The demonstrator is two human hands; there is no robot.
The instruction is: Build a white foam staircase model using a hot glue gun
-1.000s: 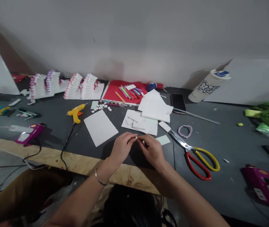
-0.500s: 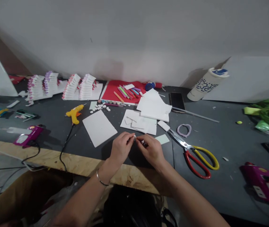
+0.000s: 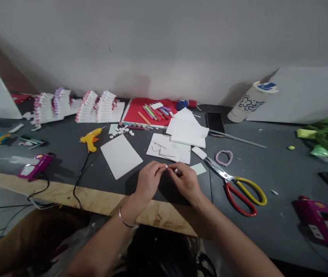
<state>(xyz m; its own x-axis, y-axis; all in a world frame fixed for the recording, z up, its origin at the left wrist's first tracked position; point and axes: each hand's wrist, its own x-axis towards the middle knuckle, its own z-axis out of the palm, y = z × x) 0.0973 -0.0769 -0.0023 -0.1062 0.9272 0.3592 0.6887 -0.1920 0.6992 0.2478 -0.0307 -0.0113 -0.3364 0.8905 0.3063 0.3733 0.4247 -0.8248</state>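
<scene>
A small white piece is pinched between the fingertips of my left hand and my right hand, above the table's front edge. Another whitish bit shows within the curled fingers of my right hand. Just beyond my hands lies a white board with thin grey strips on it. A blank white board is to the left, with several small white lumps behind it. Right of my hands are a pale green paper and large scissors with red and yellow handles.
A yellow glue gun lies at left. White folded stacks, a red sheet with coloured sticks, a phone and a tumbler stand or lie along the back. Purple power strips lie at both sides.
The fingertips of both hands have shifted slightly, and the small white piece between them shows a little farther right. The view has moved very slightly.
</scene>
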